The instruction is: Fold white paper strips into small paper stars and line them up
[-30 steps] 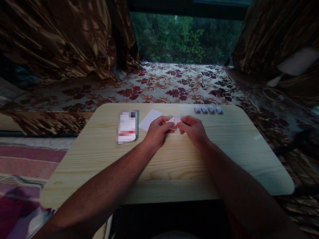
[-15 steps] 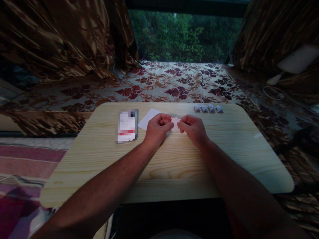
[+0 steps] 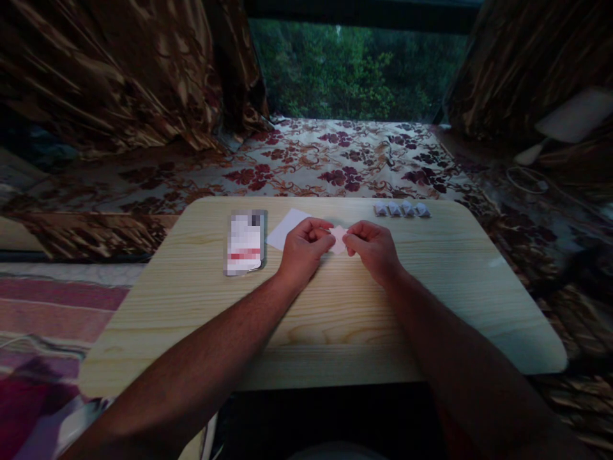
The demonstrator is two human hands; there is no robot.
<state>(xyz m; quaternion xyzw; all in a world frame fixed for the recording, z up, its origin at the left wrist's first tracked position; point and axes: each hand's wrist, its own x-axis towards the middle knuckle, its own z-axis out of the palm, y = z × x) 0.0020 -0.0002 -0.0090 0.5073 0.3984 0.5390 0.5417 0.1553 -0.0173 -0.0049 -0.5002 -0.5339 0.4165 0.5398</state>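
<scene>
Between my two hands is a small folded piece of white paper (image 3: 339, 239) with pointed edges, held above the middle of the wooden table. My left hand (image 3: 306, 243) is closed, pinching its left side between thumb and fingers. On the opposite side, my right hand (image 3: 368, 243) pinches the paper's right edge. Fingertips cover parts of the folds. Just behind my left hand lies a flat white sheet of paper (image 3: 289, 227). Several small folded white paper shapes (image 3: 401, 209) stand in a row near the table's far edge, right of centre.
A phone-like flat object (image 3: 244, 243), blurred out, lies on the table (image 3: 191, 319) to the left. Beyond the table are a floral-covered ledge (image 3: 335, 153), curtains and a window. A white lamp (image 3: 572, 115) stands at the far right.
Both hands keep their pinch on the folded paper, with barely visible finger movement. The whole view has shifted very slightly; the other things on the table stay in place.
</scene>
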